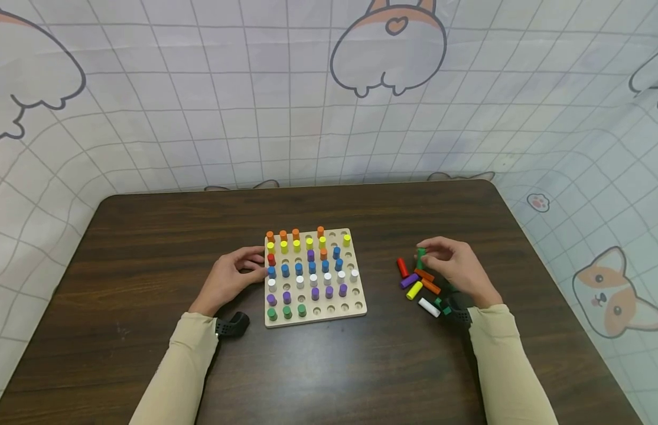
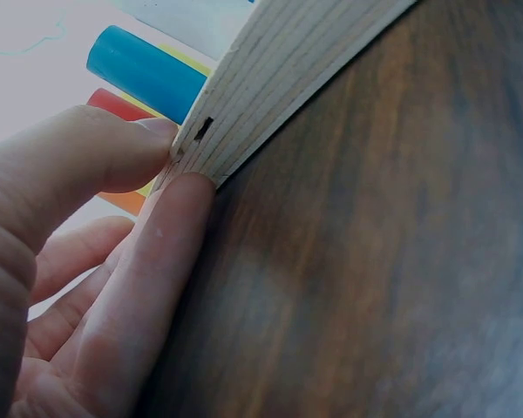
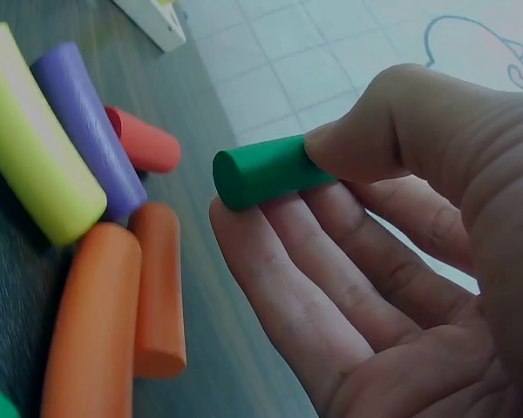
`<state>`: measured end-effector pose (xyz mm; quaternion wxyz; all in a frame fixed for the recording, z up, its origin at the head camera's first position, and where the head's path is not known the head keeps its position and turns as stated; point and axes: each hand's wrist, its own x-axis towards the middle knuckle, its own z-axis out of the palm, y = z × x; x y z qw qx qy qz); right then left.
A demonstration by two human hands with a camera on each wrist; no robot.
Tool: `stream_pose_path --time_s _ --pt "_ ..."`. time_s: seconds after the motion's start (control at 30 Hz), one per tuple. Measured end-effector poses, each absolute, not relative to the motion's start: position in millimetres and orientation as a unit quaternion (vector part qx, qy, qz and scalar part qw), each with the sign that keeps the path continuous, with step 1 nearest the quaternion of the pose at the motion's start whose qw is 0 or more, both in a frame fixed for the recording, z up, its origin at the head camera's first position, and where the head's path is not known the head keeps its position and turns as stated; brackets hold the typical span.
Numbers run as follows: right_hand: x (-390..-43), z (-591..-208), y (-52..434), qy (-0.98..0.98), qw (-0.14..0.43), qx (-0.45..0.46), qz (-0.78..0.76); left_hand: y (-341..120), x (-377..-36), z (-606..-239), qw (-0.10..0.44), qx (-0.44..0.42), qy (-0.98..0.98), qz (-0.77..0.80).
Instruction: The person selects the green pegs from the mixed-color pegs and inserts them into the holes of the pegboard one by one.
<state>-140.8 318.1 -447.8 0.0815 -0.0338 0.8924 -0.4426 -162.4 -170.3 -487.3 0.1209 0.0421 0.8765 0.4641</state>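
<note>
Right hand (image 1: 459,268) lifts a green peg (image 3: 266,170) clear of the loose pegs (image 1: 420,283) lying on the bench (image 1: 148,248) to the right of the pegboard (image 1: 314,277). The thumb pins the peg against the fingers (image 3: 331,261), which lie nearly straight beneath it, so the grip is a light pinch at one end with the other end projecting free. The peg looks like a short, rigid, smooth-painted cylinder, probably light; it would roll if set down on its side and could slip from a loose pinch (a hold across the middle of its length seems surer). Left hand (image 1: 230,280) rests at the pegboard's left edge, thumb and forefinger (image 2: 148,287) pressed against the wooden side, steadying it. The board stands partly filled with upright coloured pegs.
</note>
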Motion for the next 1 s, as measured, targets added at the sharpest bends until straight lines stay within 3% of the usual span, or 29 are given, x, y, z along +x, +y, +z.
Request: stream_pose_path --time_s 1.0 --pt "-133.8 -435.0 278.9 0.797 0.126 -0.079 -0.586 -169.7 -162.6 -484.7 0.128 0.036 0.878 0.460"
